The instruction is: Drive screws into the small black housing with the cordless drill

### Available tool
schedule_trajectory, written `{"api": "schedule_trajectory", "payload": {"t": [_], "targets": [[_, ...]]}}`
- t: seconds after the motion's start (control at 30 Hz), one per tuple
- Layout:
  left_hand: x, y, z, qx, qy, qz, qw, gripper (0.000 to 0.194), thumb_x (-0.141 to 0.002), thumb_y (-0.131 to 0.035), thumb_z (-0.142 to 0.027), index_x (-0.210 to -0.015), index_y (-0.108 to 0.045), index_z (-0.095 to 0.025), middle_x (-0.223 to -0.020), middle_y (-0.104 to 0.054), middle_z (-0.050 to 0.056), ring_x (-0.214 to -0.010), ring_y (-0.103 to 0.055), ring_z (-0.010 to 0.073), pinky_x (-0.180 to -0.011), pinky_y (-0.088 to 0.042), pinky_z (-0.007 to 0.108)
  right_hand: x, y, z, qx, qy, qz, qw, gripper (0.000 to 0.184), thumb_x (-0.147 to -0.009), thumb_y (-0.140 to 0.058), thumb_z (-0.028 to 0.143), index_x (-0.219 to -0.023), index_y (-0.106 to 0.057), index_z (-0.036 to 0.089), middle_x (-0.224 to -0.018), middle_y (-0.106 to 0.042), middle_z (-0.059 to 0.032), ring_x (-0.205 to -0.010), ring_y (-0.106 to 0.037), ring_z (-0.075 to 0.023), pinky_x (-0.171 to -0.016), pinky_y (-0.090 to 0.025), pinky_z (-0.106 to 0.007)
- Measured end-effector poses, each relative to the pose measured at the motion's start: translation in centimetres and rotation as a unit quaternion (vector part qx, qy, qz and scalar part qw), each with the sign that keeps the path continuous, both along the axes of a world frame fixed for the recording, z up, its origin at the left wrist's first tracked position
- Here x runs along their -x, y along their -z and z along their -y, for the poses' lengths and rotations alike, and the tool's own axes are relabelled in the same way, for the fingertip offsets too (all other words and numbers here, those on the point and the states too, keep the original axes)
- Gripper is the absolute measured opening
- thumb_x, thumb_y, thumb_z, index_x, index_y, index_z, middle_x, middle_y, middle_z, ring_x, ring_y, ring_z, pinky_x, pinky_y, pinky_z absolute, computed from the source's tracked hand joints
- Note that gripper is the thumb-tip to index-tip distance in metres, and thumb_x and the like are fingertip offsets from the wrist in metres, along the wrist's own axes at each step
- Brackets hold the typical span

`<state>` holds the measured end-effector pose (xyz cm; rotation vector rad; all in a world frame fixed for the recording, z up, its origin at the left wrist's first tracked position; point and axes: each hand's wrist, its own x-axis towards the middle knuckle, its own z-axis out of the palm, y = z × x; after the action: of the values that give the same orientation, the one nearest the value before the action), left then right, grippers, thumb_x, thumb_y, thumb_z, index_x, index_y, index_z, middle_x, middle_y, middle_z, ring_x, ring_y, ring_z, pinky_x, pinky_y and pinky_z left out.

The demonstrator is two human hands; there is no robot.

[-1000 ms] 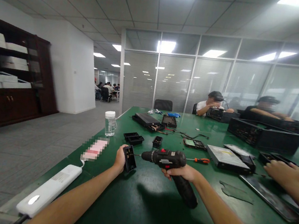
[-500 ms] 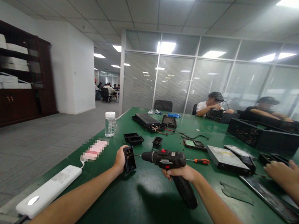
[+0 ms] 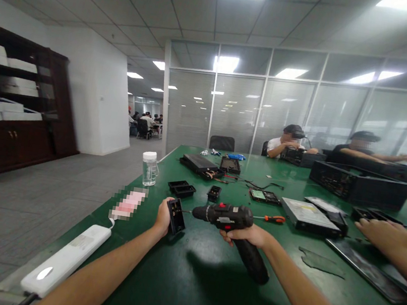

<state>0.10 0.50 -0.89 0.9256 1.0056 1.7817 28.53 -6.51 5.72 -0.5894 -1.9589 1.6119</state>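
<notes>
A: At centre of frame, in the hands?
B: Left hand (image 3: pixel 163 217): closed round the side of a small black housing (image 3: pixel 177 222), tilted, hollow side facing right. Right hand (image 3: pixel 252 235): wrapped round the grip of a black drill (image 3: pixel 223 215), chuck pointing left.

A: Between the two?
B: A thin bit (image 3: pixel 187 212), spanning from chuck to housing. Contact at the tip: cannot tell.

A: Just changed here?
B: Nothing visible over the past second. By judgement, same stage of work, with bit and housing held in line.

A: Nearby?
B: Above centre, on the green table (image 3: pixel 152 287): black trays (image 3: pixel 182 188) and a small black box (image 3: pixel 214 193). Right of the drill: an orange-handled screwdriver (image 3: pixel 274 219).

A: Farther out?
B: Centre left, a clear bottle (image 3: pixel 149 172); lower left, a white power strip (image 3: pixel 71 257). Right edge: a co-worker's hand (image 3: pixel 385 237), slightly shifted. Upper right: a second co-worker's arm (image 3: pixel 397 158), newly stretched rightward; probably without bearing on the drilling position.
</notes>
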Motion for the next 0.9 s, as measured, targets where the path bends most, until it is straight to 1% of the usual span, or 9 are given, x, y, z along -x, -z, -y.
{"api": "schedule_trajectory", "payload": {"t": [0.07,0.17,0.27,0.33,0.47,0.6,0.8,0.9], "targets": [[-0.03,-0.04,0.07,-0.003,-0.004,-0.003,1.000,0.028,-0.068,-0.049,-0.045,-0.075,-0.059,-0.019,-0.062,-0.055,-0.002,-0.057,-0.052,0.0142,-0.056,-0.042,0.026,-0.05,0.20,-0.19,0.006,0.001,-0.005,1.000,0.021,-0.073,-0.068,0.032,-0.085,-0.062,0.015,-0.076,-0.056,-0.0048,-0.069,-0.052,-0.0143,-0.063,-0.045,-0.030],[-0.06,-0.07,0.15,-0.002,-0.012,-0.011,1.000,0.029,-0.067,-0.049,-0.045,-0.076,-0.059,-0.019,-0.063,-0.056,-0.002,-0.058,-0.052,0.0147,-0.057,-0.042,0.026,-0.13,0.53,-0.51,0.000,-0.014,-0.018,1.000,0.026,-0.071,-0.070,0.030,-0.085,-0.061,0.011,-0.072,-0.053,-0.0031,-0.066,-0.052,-0.0134,-0.060,-0.046,-0.028],[-0.05,-0.07,0.17,0.005,-0.012,-0.016,1.000,0.030,-0.066,-0.049,-0.046,-0.076,-0.059,-0.019,-0.063,-0.056,-0.002,-0.058,-0.052,0.0150,-0.057,-0.042,0.027,-0.18,0.75,-0.73,0.002,-0.020,-0.019,1.000,0.027,-0.073,-0.068,0.029,-0.089,-0.060,0.009,-0.075,-0.053,-0.0030,-0.068,-0.052,-0.0128,-0.062,-0.046,-0.026],[-0.02,-0.04,0.14,0.008,-0.015,-0.014,1.000,0.031,-0.066,-0.049,-0.047,-0.075,-0.059,-0.020,-0.063,-0.056,-0.002,-0.058,-0.053,0.0153,-0.057,-0.043,0.028,-0.21,0.81,-0.78,0.004,-0.020,-0.018,1.000,0.027,-0.073,-0.068,0.029,-0.089,-0.060,0.009,-0.075,-0.053,-0.0031,-0.068,-0.052,-0.0126,-0.062,-0.046,-0.025],[0.01,0.05,0.07,0.002,-0.023,-0.017,1.000,0.031,-0.067,-0.048,-0.047,-0.077,-0.060,-0.020,-0.064,-0.057,-0.001,-0.059,-0.054,0.0159,-0.058,-0.043,0.028,-0.29,0.83,-0.83,0.004,-0.019,-0.020,1.000,0.027,-0.072,-0.069,0.028,-0.089,-0.060,0.009,-0.074,-0.054,-0.0028,-0.068,-0.052,-0.0126,-0.062,-0.046,-0.026],[-0.05,0.10,0.03,0.003,-0.030,-0.019,0.999,0.031,-0.069,-0.048,-0.047,-0.076,-0.060,-0.020,-0.064,-0.058,-0.001,-0.059,-0.055,0.0166,-0.057,-0.043,0.028,-0.35,0.82,-0.88,0.008,-0.015,-0.009,1.000,0.026,-0.071,-0.070,0.030,-0.085,-0.061,0.009,-0.074,-0.055,-0.0030,-0.067,-0.052,-0.0125,-0.063,-0.045,-0.027],[0.00,0.05,0.03,-0.010,-0.018,-0.029,0.999,0.028,-0.068,-0.049,-0.045,-0.073,-0.058,-0.019,-0.062,-0.055,-0.002,-0.056,-0.052,0.0145,-0.056,-0.042,0.027,-0.15,0.64,-0.68,0.010,-0.016,-0.020,1.000,0.027,-0.071,-0.069,0.029,-0.086,-0.060,0.009,-0.074,-0.054,-0.0031,-0.068,-0.052,-0.0130,-0.061,-0.046,-0.026],[-0.01,-0.21,0.11,-0.005,-0.024,-0.034,0.999,0.027,-0.068,-0.049,-0.046,-0.072,-0.057,-0.020,-0.061,-0.053,-0.002,-0.055,-0.051,0.0144,-0.055,-0.042,0.027,-0.05,0.44,-0.48,0.006,-0.018,-0.019,1.000,0.026,-0.071,-0.069,0.029,-0.085,-0.060,0.009,-0.074,-0.053,-0.0029,-0.067,-0.052,-0.0127,-0.060,-0.046,-0.026]]}}
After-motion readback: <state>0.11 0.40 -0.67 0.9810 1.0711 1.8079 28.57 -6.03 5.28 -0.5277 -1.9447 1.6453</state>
